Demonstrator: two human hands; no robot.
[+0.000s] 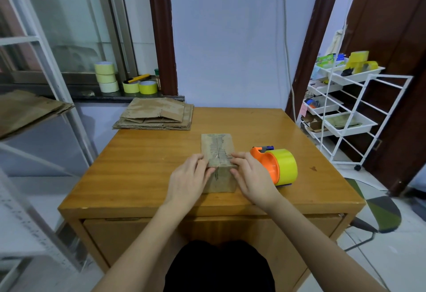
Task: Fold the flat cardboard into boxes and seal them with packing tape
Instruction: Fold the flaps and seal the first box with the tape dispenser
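While your left hand and right hand press flat fingers on the worn, taped cardboard box mid-table, glossy yellow tape on orange dispenser sits just right; flat cardboard stack at far-left corner.

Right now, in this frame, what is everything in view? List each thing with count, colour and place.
cardboard box: one, brown, table centre, between both hands
tape dispenser: one, orange with yellow roll, right of the box
flat cardboard stack: one pile, brown, table's far left corner
table: one, wooden
tape rolls: five, pale and bright yellow, on the window sill
trolley: one, white, right, trays holding assorted items
left hand: fingers pressing the box's near left edge
right hand: fingers pressing the box's near right edge
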